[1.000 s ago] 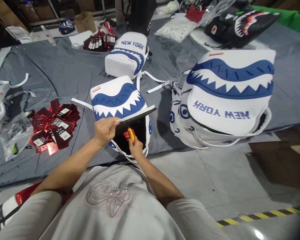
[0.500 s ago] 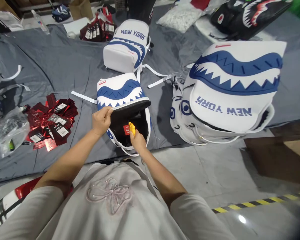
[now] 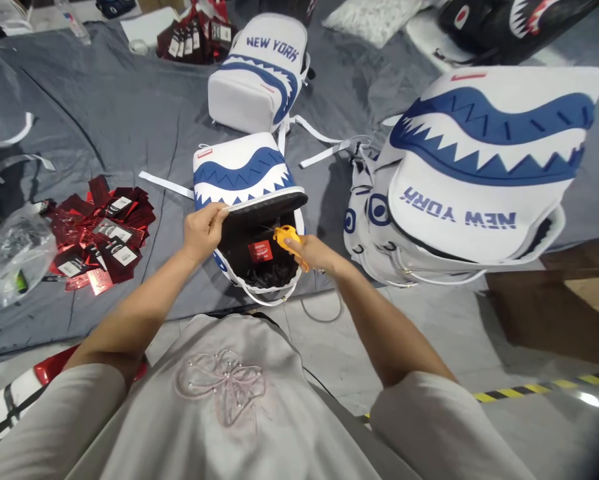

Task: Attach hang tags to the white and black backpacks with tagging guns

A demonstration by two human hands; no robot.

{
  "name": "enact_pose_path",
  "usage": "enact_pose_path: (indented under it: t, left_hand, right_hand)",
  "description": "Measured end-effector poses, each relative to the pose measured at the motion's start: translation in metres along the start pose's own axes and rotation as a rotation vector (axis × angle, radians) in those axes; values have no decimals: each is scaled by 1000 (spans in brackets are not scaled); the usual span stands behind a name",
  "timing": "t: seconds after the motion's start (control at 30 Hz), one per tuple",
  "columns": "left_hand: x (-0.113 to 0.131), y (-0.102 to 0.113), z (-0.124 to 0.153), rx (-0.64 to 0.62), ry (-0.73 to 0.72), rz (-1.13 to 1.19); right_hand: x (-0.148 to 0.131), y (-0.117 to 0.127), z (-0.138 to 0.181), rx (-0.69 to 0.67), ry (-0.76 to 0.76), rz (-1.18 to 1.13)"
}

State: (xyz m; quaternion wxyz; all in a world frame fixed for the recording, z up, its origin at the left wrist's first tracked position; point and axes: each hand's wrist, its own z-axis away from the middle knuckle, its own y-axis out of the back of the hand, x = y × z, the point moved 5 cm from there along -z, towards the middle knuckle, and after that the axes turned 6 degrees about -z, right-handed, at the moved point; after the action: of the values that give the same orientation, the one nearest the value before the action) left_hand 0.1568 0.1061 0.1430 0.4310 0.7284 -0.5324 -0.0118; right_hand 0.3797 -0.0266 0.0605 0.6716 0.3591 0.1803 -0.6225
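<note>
My left hand (image 3: 204, 232) is closed on the edge of the raised front flap of a small white and blue backpack (image 3: 244, 170) with a shark-teeth print. The backpack lies open towards me, its black lining showing. Inside sits a red label (image 3: 260, 251) against the lining. My right hand (image 3: 313, 253) grips a yellow tagging gun (image 3: 290, 243) at the right side of the opening, its nose pointing left above the label. The fingers partly hide its handle.
A heap of red and black hang tags (image 3: 106, 233) and a clear plastic bag (image 3: 19, 250) lie left on the grey cloth (image 3: 144, 127). Behind stands another backpack (image 3: 259, 73). Larger open backpacks (image 3: 479, 167) are stacked right. A cardboard box (image 3: 559, 313) is below them.
My right hand and the tagging gun have moved right and slightly up, away from the red label, which now shows more fully. My left hand still holds the flap. The view has shifted a little.
</note>
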Motion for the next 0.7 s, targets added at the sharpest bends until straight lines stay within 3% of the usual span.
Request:
enact_pose_path:
  t: [0.17, 0.33, 0.53, 0.7]
  left_hand:
    - [-3, -1, -2, 25, 12, -2]
    - [-12, -4, -9, 40, 26, 12]
    - [-14, -2, -22, 56, 29, -40]
    - [25, 2, -27, 11, -209, -126]
  right_hand:
    - [-5, 4, -20, -188, -21, -7]
    - [-3, -1, -33, -265, -37, 61]
    - [-2, 11, -46, -253, 0, -133]
    - [-2, 1, -69, -83, 30, -489]
